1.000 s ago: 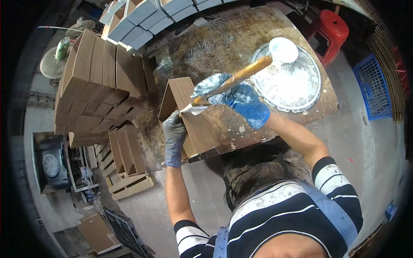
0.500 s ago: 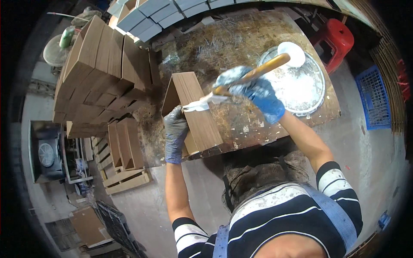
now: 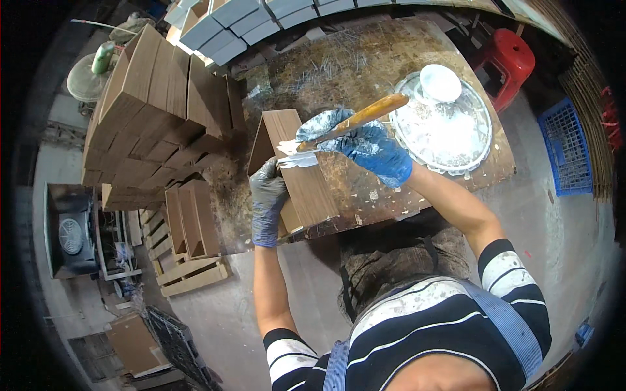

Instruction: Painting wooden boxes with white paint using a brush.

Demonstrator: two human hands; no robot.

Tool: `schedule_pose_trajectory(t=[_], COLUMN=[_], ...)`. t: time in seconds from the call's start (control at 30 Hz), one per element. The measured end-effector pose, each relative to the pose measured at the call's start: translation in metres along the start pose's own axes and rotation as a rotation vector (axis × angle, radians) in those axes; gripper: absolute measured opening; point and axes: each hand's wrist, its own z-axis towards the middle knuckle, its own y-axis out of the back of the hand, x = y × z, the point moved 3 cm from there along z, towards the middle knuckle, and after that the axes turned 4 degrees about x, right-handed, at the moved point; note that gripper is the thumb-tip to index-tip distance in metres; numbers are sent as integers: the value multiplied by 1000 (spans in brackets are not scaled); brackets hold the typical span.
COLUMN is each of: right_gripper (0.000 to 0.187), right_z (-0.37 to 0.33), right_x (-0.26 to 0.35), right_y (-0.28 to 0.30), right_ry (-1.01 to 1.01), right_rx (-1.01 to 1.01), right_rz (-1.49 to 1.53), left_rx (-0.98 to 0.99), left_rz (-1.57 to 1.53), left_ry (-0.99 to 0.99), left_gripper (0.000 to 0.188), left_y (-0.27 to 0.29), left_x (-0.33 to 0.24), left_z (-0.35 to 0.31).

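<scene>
A wood-grain box (image 3: 312,192) stands on the worn work table, one long face turned up. My left hand (image 3: 268,195), in a grey-stained glove, is closed around its left edge. My right hand (image 3: 372,151), in a paint-smeared blue glove, grips a paintbrush (image 3: 381,111) by its yellowish wooden handle. White-coated bristles touch the upper face of the box, just above a white patch (image 3: 298,159) lying across it. To the right is a round tub (image 3: 488,133) of white paint, with a white bowl (image 3: 440,83) at its far rim.
Stacked wood-grain boxes (image 3: 147,107) rise at the left of the table, beside a pallet (image 3: 193,275) on the floor. Grey-white boxes (image 3: 241,23) line the far edge. A red stool (image 3: 512,62) and a blue crate (image 3: 566,150) stand to the right.
My right hand has moved left with the paintbrush, bringing its bristles farther up the box's face. My left hand keeps its hold, and the box has barely shifted.
</scene>
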Motion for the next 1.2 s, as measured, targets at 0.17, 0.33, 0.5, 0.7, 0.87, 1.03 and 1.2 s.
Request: schedule_pose_trajectory(t=[0.17,0.33,0.5,0.7,0.87,1.03,1.2], right_gripper=[27,26,29,36,37,37,32], right_z=[1,2,9,21,86,79,14], right_x=[-10,-20,4,-11,-37,-18,-2], right_y=[2,5,10,-4,16,5,-28], right_ry=[67,-218,44,-56,124,415,793], right_rx=[-73,-26,-82,120,-63,32,-3], right_rz=[1,126,539,659,582,904,-29], left_rx=[10,-41,-65,-91,-94,-127,-117], left_rz=[15,51,114,-113,-160,-151,-54], left_ry=[-12,-38,-69,0,23,-30,-20], left_gripper=[21,16,13,13,10,5,7], left_y=[0,-1,-2,3,-2,-1,-1], left_x=[1,2,1,-5,-4,-6,7], left_z=[0,-1,-1,-12,-16,-15,-19])
